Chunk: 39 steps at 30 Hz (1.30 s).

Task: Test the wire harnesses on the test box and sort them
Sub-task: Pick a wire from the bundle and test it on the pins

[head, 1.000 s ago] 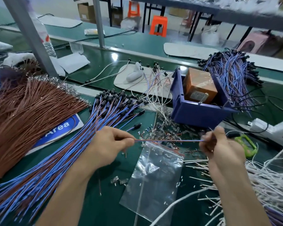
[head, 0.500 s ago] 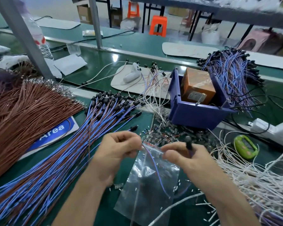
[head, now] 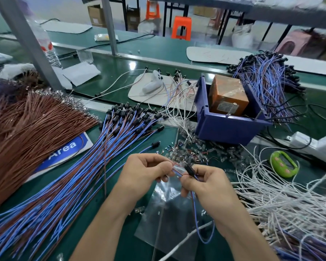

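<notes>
Left grip [head: 146, 173] has its fingers curled and pinches one thin blue-and-brown wire harness [head: 195, 213] between thumb and fingertips. Right grip [head: 205, 184] is curled too, and pinches the same harness at its small black connector [head: 189, 169], which stands tilted between the two sets of fingertips. The two grips almost touch. From the right grip the harness hangs down past the wrist and curls into a loose loop.

Under both grips a clear plastic zip bag [head: 167, 215] lies flat on the green worktop [head: 120, 204]. Just beyond the fingertips lies a scatter of small clear parts [head: 196, 149].

To the left, a long sheaf of blue-and-brown harnesses with black connectors [head: 79, 178] fans across the worktop, partly over a blue-and-white sign reading "Area" [head: 64, 149]. Farther left lies a thick bundle of brown wires [head: 26, 132].

To the right, a tangle of white wires [head: 290, 204] spreads out, with a green oval device [head: 283, 163] near its upper edge.

Behind the parts stands a dark blue plastic bin [head: 228, 127] holding an orange-brown box wrapped in clear film [head: 228, 95]. A second heap of blue harnesses [head: 267, 81] lies just beside the bin's far right side.
</notes>
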Motion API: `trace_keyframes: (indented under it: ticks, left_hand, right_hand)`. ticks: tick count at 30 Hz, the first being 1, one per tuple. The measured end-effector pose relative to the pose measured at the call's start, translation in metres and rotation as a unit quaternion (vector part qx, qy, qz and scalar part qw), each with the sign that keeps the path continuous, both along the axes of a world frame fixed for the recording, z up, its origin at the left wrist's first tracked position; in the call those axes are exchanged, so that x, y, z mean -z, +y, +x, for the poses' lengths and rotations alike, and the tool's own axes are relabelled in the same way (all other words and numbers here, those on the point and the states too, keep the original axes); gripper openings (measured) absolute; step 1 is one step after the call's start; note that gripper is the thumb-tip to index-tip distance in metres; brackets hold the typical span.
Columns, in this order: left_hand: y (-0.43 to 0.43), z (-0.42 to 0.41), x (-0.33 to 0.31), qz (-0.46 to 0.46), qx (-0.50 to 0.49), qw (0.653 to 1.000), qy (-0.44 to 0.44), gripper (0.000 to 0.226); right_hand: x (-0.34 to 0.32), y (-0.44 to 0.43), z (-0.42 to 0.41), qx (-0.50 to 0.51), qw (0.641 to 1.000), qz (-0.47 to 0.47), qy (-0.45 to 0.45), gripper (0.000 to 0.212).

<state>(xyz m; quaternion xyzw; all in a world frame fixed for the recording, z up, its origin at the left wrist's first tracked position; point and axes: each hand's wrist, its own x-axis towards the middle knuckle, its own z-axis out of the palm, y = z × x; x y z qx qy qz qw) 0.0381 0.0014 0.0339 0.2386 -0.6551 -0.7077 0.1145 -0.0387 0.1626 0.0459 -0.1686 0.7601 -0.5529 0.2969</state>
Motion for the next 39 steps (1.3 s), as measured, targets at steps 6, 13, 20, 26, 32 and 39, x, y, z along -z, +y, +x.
trace_keyframes:
  ticks: [6, 13, 20, 26, 32, 39]
  left_hand:
    - [-0.014, 0.004, 0.007, 0.034, -0.132, 0.991, 0.013, 0.008]
    - [-0.005, 0.008, 0.002, 0.024, -0.014, 0.999, 0.022, 0.029]
    - [0.0, 0.004, 0.006, 0.078, -0.094, 0.992, 0.036, 0.026]
    - [-0.004, 0.006, 0.006, 0.06, -0.07, 0.995, 0.038, 0.023]
    - [0.008, -0.001, 0.009, 0.07, -0.015, 0.996, 0.053, 0.024]
    - [0.013, -0.001, 0.012, 0.11, 0.026, 0.992, 0.048, 0.043]
  right_hand:
    - [0.004, 0.003, 0.001, 0.037, 0.999, -0.009, -0.027, 0.017]
    - [0.003, 0.002, 0.002, 0.029, 0.999, -0.015, -0.031, 0.017]
    - [0.002, 0.001, 0.004, 0.037, 0.997, -0.043, -0.058, 0.028]
    - [0.004, 0.006, 0.0, 0.053, 0.994, -0.067, -0.072, 0.034]
    - [0.006, 0.002, 0.002, 0.044, 0.993, -0.068, -0.088, 0.008]
    - [0.004, 0.001, 0.004, 0.065, 0.987, -0.107, -0.105, 0.018]
